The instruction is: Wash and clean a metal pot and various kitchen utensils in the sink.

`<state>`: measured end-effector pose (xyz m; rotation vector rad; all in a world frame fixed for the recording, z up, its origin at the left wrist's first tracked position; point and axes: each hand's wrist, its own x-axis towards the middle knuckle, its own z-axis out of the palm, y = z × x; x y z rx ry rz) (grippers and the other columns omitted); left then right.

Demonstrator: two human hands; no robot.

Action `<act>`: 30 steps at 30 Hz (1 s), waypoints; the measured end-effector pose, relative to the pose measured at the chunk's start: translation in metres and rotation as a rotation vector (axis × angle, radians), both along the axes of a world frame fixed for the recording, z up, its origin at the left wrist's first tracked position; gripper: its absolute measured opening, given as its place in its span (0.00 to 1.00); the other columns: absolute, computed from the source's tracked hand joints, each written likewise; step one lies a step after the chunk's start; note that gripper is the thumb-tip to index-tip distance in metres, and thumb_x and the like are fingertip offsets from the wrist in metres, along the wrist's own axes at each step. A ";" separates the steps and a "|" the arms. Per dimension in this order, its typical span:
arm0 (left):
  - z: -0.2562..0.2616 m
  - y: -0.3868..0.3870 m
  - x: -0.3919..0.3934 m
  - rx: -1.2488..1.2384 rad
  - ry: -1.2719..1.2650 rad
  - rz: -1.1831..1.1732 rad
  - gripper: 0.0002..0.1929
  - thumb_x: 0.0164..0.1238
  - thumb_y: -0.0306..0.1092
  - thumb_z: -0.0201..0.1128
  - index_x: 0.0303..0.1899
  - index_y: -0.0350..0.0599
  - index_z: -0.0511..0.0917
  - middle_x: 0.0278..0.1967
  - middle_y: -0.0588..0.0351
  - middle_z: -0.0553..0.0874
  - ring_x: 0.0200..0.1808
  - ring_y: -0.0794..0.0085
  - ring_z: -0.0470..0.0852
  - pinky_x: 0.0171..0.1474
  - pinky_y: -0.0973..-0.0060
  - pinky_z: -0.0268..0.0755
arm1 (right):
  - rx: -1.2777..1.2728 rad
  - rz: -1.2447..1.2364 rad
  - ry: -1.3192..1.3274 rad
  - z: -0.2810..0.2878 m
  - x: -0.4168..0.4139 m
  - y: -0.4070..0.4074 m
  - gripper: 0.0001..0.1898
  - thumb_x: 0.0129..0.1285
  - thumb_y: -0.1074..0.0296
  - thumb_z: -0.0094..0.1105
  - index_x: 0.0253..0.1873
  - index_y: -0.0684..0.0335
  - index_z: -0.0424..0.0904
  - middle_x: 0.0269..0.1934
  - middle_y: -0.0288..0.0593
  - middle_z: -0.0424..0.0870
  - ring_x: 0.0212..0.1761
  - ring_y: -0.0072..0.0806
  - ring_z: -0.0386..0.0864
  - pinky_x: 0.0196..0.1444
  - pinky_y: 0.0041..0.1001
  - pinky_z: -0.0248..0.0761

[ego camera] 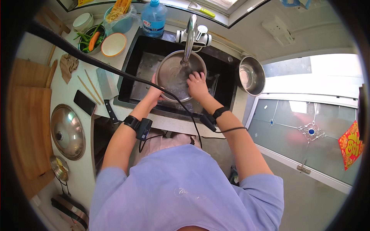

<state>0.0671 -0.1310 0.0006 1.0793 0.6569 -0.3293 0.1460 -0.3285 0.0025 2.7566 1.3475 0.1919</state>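
Observation:
A round stainless steel basin is tilted inside the black sink, below the curved chrome faucet. Water runs from the spout into it and swirls at the bottom. My left hand grips the basin's left side, with part of the fingers hidden behind the rim. Inside the basin, on its right side, is my right hand, fingers bent and close to the inner wall. Whether anything lies under those fingers is hidden.
A cleaver, chopsticks, a phone and a domed lid lie on the left counter. Behind are a bowl of vegetables and a blue detergent bottle. A steel pot stands right of the sink. A black cable crosses the view.

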 end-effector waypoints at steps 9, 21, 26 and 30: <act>-0.058 -0.010 0.004 -0.147 0.058 0.064 0.25 0.60 0.23 0.50 0.59 0.51 0.55 0.44 0.50 0.75 0.33 0.67 0.81 0.29 0.67 0.80 | 0.464 -0.231 0.565 0.002 -0.066 0.027 0.20 0.46 0.65 0.56 0.48 0.58 0.74 0.48 0.42 0.75 0.54 0.42 0.67 0.53 0.41 0.60; -0.064 -0.009 -0.006 -0.172 0.113 0.060 0.18 0.57 0.19 0.48 0.51 0.33 0.61 0.45 0.42 0.75 0.42 0.54 0.81 0.37 0.60 0.81 | 0.769 -0.559 0.113 0.009 -0.002 -0.029 0.19 0.53 0.71 0.48 0.53 0.65 0.68 0.49 0.50 0.71 0.56 0.46 0.65 0.56 0.39 0.58; -0.070 -0.001 -0.013 -0.269 0.086 0.076 0.15 0.56 0.19 0.48 0.46 0.26 0.64 0.43 0.40 0.75 0.42 0.51 0.80 0.41 0.55 0.80 | 1.440 -0.955 0.457 -0.010 0.018 -0.037 0.20 0.60 0.65 0.45 0.55 0.68 0.65 0.48 0.55 0.74 0.47 0.40 0.74 0.51 0.32 0.65; -0.076 0.007 -0.021 -0.240 0.071 0.054 0.14 0.55 0.19 0.49 0.45 0.26 0.65 0.41 0.41 0.76 0.40 0.52 0.80 0.40 0.54 0.80 | 1.053 -0.914 0.815 -0.004 0.017 -0.025 0.33 0.50 0.47 0.58 0.55 0.67 0.68 0.44 0.58 0.78 0.45 0.42 0.77 0.50 0.32 0.67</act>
